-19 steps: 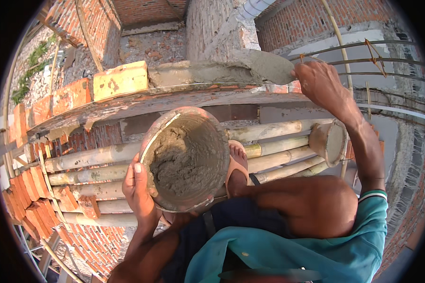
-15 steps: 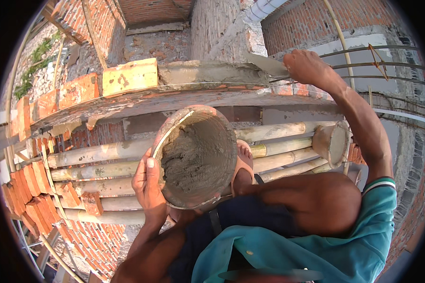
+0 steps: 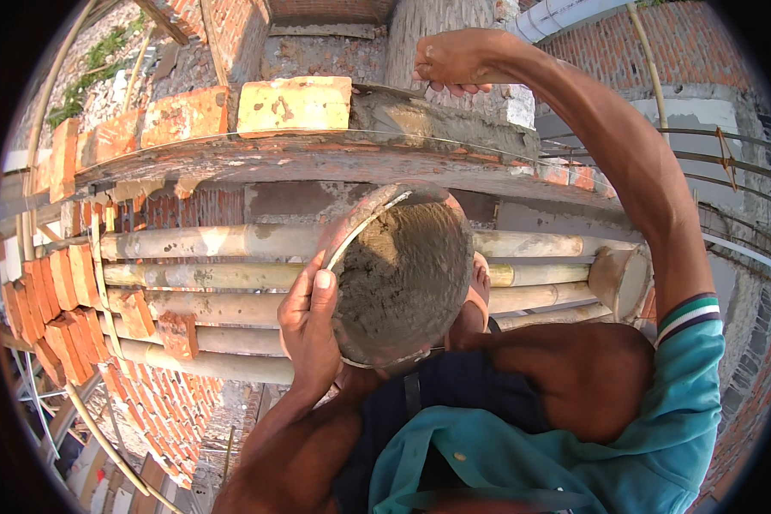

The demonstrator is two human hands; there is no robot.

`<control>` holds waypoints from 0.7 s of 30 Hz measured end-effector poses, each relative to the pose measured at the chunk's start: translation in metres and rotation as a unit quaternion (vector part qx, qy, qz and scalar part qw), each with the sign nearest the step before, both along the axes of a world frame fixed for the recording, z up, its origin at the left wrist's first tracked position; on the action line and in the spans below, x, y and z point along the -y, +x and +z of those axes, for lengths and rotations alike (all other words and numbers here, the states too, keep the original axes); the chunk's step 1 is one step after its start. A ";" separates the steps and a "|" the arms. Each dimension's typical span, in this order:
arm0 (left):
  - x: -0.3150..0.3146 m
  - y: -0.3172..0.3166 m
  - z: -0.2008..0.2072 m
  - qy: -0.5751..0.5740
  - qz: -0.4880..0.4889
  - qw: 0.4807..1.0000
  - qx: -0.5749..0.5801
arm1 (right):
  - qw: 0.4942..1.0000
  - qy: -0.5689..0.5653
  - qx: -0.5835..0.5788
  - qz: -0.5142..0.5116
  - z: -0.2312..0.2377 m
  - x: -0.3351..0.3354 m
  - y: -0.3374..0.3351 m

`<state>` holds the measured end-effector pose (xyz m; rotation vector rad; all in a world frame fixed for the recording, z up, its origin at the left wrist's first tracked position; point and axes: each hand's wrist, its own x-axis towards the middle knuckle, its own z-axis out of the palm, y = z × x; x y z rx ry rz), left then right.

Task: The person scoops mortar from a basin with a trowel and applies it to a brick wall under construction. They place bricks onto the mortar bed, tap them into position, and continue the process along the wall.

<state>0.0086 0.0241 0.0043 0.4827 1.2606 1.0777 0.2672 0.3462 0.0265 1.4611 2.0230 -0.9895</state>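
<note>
My left hand (image 3: 308,330) grips the rim of a round metal pan (image 3: 360,224) tilted toward the wall. The pan is full of grey mortar (image 3: 403,278). My right hand (image 3: 454,60) reaches far forward over the wall top with its fingers curled shut; the trowel it held a moment ago is hidden under the hand. Below that hand lies a fresh mortar bed (image 3: 420,116) on the brick wall. The bed starts right beside the last laid pale orange brick (image 3: 293,103).
More bricks (image 3: 184,116) run along the course to the left. Horizontal bamboo scaffold poles (image 3: 214,283) lie under the pan, with stacked red bricks (image 3: 51,300) at their left end. Another round container (image 3: 621,278) rests on the poles at right. Steel bars (image 3: 728,146) stick out far right.
My right hand has swung left along the wall top, from the right end to above the mortar bed. The pan has tipped further toward the wall.
</note>
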 end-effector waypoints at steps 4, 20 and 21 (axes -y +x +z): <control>0.000 -0.002 0.000 -0.033 0.010 0.999 -0.025 | 0.990 -0.007 0.133 0.053 0.008 0.004 0.037; 0.056 -0.075 -0.062 -0.045 0.135 0.981 0.130 | 0.943 0.252 -0.114 -0.186 -0.107 0.280 0.129; 0.056 -0.076 -0.062 -0.037 0.130 0.983 0.121 | 0.933 0.274 -0.158 -0.171 -0.133 0.272 0.116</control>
